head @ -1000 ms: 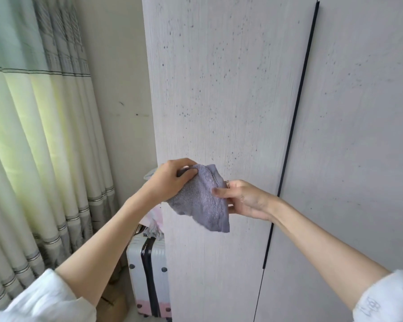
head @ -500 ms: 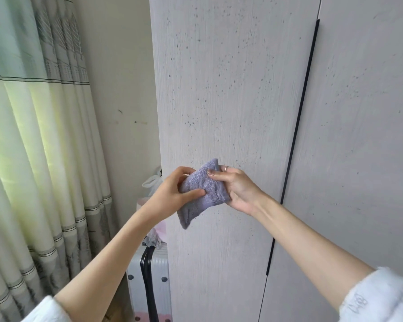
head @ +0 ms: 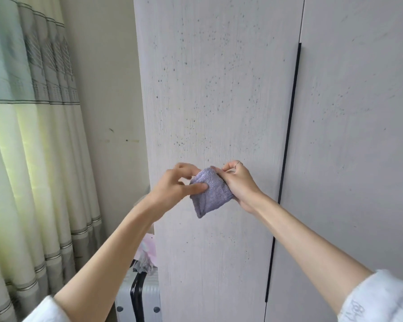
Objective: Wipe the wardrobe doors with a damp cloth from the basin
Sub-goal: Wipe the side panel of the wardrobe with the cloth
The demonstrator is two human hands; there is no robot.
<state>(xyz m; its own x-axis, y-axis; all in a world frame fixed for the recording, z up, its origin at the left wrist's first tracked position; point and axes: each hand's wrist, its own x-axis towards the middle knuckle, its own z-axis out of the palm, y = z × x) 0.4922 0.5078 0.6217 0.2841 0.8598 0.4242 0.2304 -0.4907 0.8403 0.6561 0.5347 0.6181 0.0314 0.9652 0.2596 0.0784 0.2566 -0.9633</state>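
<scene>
From the head view we face a pale grey wardrobe door [head: 214, 89], its grained surface scattered with small dark specks. A long thin black handle strip [head: 289, 126] runs down its right edge, and beyond it we see a second wardrobe door [head: 358, 135] of the same finish.

In front of the left-hand door, at about mid-height, we hold a folded lavender cloth [head: 211, 194]. Our left hand [head: 172, 189] pinches its left side, thumb across the front of the fabric. Our right hand [head: 239, 184], a ring on one finger, grips the right side with curled fingers. We cannot tell whether the cloth touches the door.

To the left stands a cream wall [head: 107, 101] with a few marks, then a green and cream curtain [head: 28, 135] lit from behind. Low beside the wardrobe we see a light suitcase [head: 147, 298] with dark trim.
</scene>
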